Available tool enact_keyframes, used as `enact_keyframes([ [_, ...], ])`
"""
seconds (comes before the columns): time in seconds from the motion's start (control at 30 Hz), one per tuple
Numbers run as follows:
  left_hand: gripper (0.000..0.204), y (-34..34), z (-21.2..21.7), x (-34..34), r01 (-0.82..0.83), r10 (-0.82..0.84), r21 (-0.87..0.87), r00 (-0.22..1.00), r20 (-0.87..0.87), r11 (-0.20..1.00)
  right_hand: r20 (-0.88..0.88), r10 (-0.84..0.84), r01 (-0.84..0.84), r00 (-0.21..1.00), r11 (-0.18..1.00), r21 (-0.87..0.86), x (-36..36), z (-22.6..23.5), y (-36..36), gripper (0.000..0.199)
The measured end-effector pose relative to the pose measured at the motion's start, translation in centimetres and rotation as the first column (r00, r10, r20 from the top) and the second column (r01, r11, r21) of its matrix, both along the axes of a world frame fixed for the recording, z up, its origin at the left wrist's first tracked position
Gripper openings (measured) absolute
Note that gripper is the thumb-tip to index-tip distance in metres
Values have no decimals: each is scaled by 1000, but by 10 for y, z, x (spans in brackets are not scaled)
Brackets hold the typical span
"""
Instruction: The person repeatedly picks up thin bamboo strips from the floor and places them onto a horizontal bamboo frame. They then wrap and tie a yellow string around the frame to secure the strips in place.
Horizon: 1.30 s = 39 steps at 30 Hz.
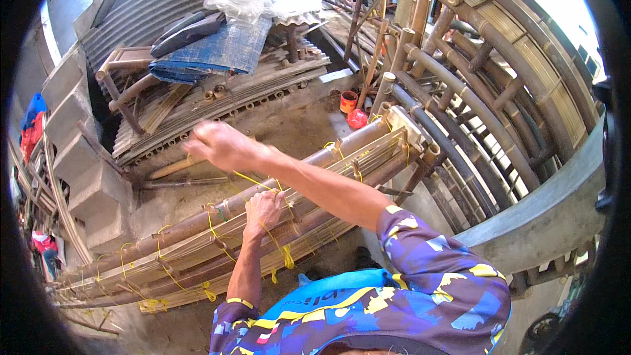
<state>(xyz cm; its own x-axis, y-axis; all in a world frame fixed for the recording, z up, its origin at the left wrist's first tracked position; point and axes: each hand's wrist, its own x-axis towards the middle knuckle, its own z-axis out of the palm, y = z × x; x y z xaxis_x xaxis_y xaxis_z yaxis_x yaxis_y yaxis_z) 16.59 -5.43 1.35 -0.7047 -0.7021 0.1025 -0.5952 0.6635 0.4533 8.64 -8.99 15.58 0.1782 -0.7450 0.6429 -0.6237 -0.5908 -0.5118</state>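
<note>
A long bench-like frame of bamboo poles point(187, 229) and split bamboo slats point(322, 184) lies across in front of me, lashed at intervals with yellow string point(246, 177). My left hand point(264, 210) is closed on the string against the slats, near the middle of the frame. Stretched across to the left, my right hand point(213, 142) is closed and smeared by motion, above the far side of the frame. The string runs taut from the left hand toward it. A looped bundle of yellow string point(288, 258) hangs on the near side, below the left hand.
Stacked bamboo furniture point(486, 79) crowds the right, beside a curved concrete ledge point(539, 217). An orange-red can point(348, 101) and a red bag point(357, 118) sit beyond the frame. A blue tarp point(210, 49) covers part of a far bamboo pile. Concrete steps point(98, 177) rise at left.
</note>
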Motion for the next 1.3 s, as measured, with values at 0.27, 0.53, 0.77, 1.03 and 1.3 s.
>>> enact_keyframes([
  [0.27, 38, -2, 0, 0, -112, 112, 136, 994, 3, 984, -381, 246, 325, 891, 239, 915, -92, -128, -32, 33],
  [0.53, 31, -2, -6, 3, -109, 104, 44, 988, 114, 993, 766, 149, -637, 625, 665, 391, -54, -77, 89, 25],
  [0.77, 24, -23, 29, -12, 181, -55, 355, 940, -337, 917, 326, 96, -305, 941, 661, 686, -16, -166, 169, 24],
  [1.03, 27, -115, -33, -71, 148, 18, 649, 970, -242, 747, 373, 174, -392, 911, 646, 655, -55, -139, 189, 16],
  [1.3, 21, -164, 77, -14, 507, 9, 548, 728, -685, 666, 996, 51, -614, 69, 789, 2, -98, -159, 245, 18],
])
